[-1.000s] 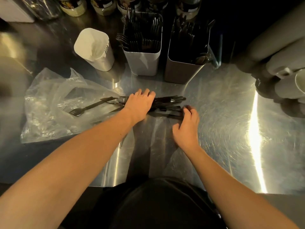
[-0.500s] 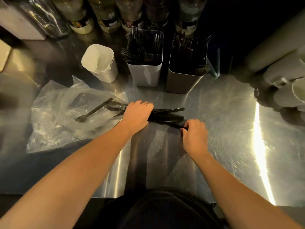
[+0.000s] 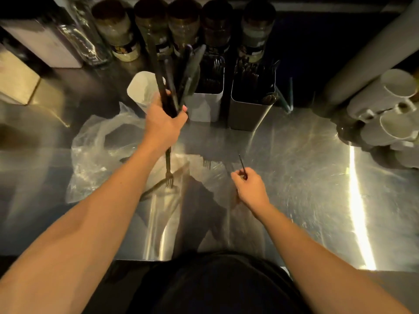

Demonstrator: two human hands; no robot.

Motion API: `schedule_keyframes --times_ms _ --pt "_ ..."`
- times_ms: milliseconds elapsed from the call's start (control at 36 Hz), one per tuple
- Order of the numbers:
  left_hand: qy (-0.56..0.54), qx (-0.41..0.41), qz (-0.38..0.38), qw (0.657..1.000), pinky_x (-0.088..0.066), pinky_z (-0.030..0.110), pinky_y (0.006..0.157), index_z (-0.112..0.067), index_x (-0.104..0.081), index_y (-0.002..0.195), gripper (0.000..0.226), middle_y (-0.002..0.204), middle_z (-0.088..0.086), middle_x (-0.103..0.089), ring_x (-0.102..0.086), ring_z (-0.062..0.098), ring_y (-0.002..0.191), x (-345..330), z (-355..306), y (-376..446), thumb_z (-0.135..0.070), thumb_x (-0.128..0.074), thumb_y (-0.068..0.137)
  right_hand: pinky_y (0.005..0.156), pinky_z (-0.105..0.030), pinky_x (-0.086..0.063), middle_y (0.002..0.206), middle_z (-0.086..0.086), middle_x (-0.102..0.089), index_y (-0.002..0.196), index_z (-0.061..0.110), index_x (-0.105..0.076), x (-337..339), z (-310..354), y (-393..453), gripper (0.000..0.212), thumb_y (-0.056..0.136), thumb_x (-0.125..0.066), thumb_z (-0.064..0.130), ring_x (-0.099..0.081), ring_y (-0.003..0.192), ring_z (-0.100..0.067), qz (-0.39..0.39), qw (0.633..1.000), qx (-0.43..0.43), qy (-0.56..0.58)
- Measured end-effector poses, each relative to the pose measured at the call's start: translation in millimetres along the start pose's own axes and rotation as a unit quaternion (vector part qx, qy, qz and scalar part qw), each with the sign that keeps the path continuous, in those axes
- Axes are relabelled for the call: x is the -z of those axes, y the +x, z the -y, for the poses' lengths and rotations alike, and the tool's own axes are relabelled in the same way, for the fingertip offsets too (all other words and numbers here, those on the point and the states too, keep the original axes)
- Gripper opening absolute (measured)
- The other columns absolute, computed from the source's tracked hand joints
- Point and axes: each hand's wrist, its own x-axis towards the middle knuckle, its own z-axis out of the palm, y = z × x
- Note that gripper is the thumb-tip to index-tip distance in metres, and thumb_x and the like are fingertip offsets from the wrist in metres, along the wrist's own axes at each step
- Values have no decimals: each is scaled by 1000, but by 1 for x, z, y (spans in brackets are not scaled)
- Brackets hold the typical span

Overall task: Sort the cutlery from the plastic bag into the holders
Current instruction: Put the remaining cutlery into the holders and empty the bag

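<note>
My left hand (image 3: 164,123) is raised above the steel counter (image 3: 294,177), shut on a bundle of black plastic cutlery (image 3: 174,80) that stands upright; one fork (image 3: 168,171) hangs below the fist, tines down. My right hand (image 3: 248,186) is low over the counter, pinching one thin black piece of cutlery (image 3: 241,163). The clear plastic bag (image 3: 97,155) lies flat at the left, with a dark utensil (image 3: 152,189) on it. Three holders stand behind: a white round holder (image 3: 141,89), a white square holder (image 3: 207,103) with forks, and a grey holder (image 3: 249,114) with dark cutlery.
Glass jars (image 3: 122,35) line the back edge. A cardboard box (image 3: 18,80) sits at the far left. Stacked white cups (image 3: 394,109) and a grey tube lie at the right. The counter's front edge runs near my body.
My left hand has lifted the bundle of cutlery off the counter and turned it upright. My right hand let go of the bundle's ends and now pinches a single thin piece.
</note>
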Motion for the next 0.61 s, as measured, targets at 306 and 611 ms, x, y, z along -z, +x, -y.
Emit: schedule_keyframes --times_ms 306,611 --pt "-357 26 -173 917 -54 21 67 -18 -48 102 33 78 -6 -75 -68 3 70 40 -43 14 10 -59 88 67 -26 -42 91 8 -62 120 22 -67 -22 111 -15 36 107 -37 37 -54 77 -7 76 985 72 139" --pt "-475 88 -182 857 -58 36 76 -4 -44 132 51 101 12 -64 -66 18 82 40 -46 18 3 -65 86 79 -36 -47 89 9 -63 104 20 -71 -41 96 -10 33 94 -60 50 -56 79 -9 61 982 18 175"
